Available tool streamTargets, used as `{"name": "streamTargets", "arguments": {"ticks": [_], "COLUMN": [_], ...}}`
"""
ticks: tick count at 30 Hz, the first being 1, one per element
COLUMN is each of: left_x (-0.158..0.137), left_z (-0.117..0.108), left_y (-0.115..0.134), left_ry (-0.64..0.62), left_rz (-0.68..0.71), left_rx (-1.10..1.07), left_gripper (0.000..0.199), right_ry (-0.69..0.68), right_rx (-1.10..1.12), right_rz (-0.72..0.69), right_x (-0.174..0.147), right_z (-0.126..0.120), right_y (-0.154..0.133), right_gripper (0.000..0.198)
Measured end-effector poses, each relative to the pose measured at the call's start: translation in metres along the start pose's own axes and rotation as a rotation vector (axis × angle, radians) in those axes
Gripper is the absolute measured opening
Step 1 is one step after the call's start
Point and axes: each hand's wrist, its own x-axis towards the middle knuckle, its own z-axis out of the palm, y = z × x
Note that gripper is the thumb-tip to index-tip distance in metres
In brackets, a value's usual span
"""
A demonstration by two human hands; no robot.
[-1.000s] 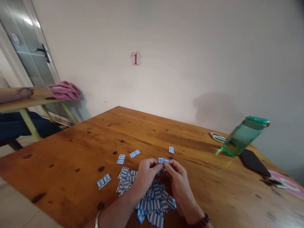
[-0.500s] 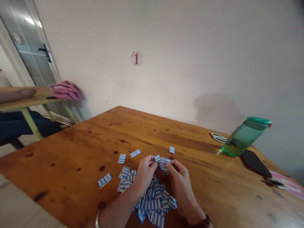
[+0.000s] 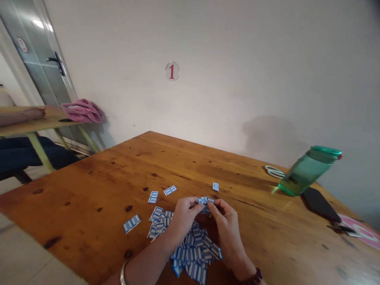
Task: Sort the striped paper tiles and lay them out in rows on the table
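Note:
Between my two hands is a small bunch of blue-and-white label cards (image 3: 206, 200), pinched at both sides. The thumb and fingers of my left hand (image 3: 186, 215) close on its left edge. My right hand (image 3: 226, 219) grips the right edge, thumb on top. Below my wrists lies a heap of similar cards (image 3: 190, 253), partly hidden by my left forearm. Several single cards lie apart from the heap: one card (image 3: 132, 224) to the left, a pair beyond my left hand, and another card (image 3: 215, 187) beyond the held bunch.
On the right of the wooden table (image 3: 113, 190) stand a green bottle (image 3: 310, 172), a dark flat case (image 3: 320, 204), a coiled white cable (image 3: 274, 171) and a pink disc (image 3: 363, 231) with keys. At a second table, another person's arm (image 3: 23, 116) rests near a pink cloth (image 3: 82, 111).
My left hand has shifted slightly right, and the loose card it held at the bunch's left edge now lies in line with the bunch. The heap looks the same.

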Motion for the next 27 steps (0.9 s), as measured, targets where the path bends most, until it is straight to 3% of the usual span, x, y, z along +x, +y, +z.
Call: {"name": "streamTargets", "arguments": {"ticks": [6,11,18,27], "left_x": [0.0,-0.001,-0.004,-0.008], "left_z": [-0.001,0.0,0.005,0.016], "left_y": [-0.001,-0.001,0.002,-0.003], "left_ry": [-0.047,-0.078,0.051,-0.024], "left_rz": [0.057,0.099,0.014,0.098], "left_rx": [0.001,0.001,0.033,-0.101], "left_gripper": [0.016,0.017,0.03,0.013], "right_ry": [-0.007,-0.056,-0.137,-0.08], "right_rx": [-0.066,-0.002,0.118,0.242], "right_rz": [-0.041,0.045,0.16,0.211], "right_x": [-0.002,-0.003,-0.005,-0.001], "right_z": [0.002,0.001,0.001,-0.005], "right_y": [-0.003,-0.003,-0.008,-0.006], "right_gripper": [0.022,0.021,0.022,0.025]}}
